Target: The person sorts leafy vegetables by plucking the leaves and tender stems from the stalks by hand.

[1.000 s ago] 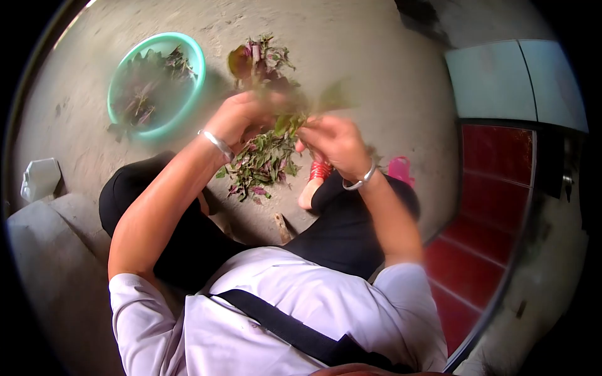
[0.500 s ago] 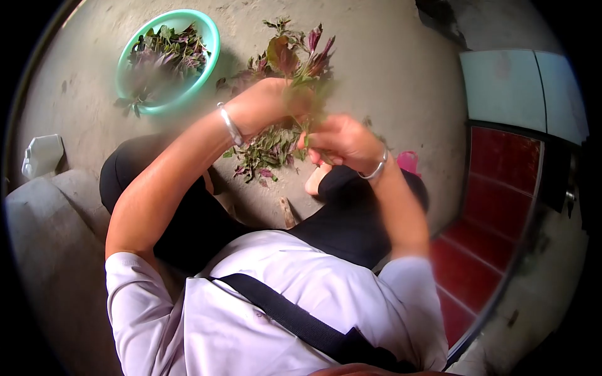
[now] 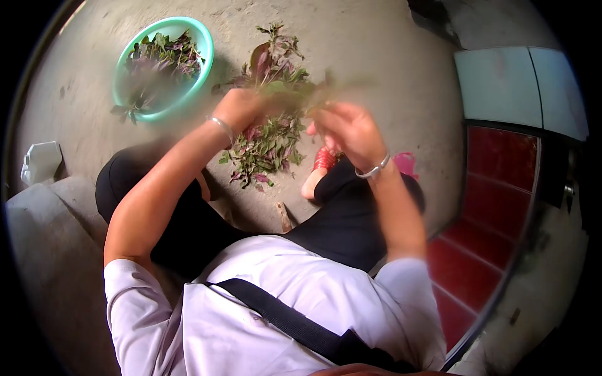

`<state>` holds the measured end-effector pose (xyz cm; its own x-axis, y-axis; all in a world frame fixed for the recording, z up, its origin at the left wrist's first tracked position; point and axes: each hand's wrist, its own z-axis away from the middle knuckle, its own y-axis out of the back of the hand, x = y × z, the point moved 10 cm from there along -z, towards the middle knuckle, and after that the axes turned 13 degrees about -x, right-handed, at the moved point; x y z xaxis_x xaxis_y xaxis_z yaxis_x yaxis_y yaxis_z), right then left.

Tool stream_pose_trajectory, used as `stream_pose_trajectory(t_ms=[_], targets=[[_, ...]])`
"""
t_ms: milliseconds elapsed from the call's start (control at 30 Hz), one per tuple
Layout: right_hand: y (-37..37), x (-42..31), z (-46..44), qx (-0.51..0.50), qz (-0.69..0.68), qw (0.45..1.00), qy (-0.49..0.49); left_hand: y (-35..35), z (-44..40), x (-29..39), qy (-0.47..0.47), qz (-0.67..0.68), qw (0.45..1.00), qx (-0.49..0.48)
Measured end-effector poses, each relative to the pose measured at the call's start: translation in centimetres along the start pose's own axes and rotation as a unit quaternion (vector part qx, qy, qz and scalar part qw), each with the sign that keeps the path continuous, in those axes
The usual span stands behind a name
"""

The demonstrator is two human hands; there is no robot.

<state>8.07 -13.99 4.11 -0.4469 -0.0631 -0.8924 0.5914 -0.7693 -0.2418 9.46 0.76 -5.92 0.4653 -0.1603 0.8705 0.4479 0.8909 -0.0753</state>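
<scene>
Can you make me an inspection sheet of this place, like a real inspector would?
Surface: floor, grey-brown and bare in places.
Job's things: basin of leaves, partly blurred; leaf pile on the floor between the legs; leafy stems at the left hand.
Clutter: white container at the far left; pink thing by the right knee, partly hidden.
Grippers: left hand holds the stems; right hand has its fingers by blurred leaves, grip unclear.
Cables: nothing seen.
Surroundings: red tiles and pale panels on the right.
</scene>
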Motion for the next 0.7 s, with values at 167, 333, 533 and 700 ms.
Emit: stream_pose_trajectory(t_ms=[167,333,533,700], targets=[[1.0,-0.5,0.3,0.036,0.011,0.999,0.019,-1.3,0.1,0.4,-0.033,0.139,0.989,-0.022],[1.1,-0.3,0.2,0.035,-0.013,0.999,0.021,-2.2,1.3,3.6,-0.093,0.296,0.949,-0.057],[0.9,0.4,-0.1,0.026,-0.033,0.999,0.013,-3.8,2.7,6.8,-0.129,0.339,0.922,-0.138],[0.6,0.6,-0.4,0.020,0.019,1.000,0.012,-4.3,2.8,7.6,-0.150,0.318,0.924,-0.153]])
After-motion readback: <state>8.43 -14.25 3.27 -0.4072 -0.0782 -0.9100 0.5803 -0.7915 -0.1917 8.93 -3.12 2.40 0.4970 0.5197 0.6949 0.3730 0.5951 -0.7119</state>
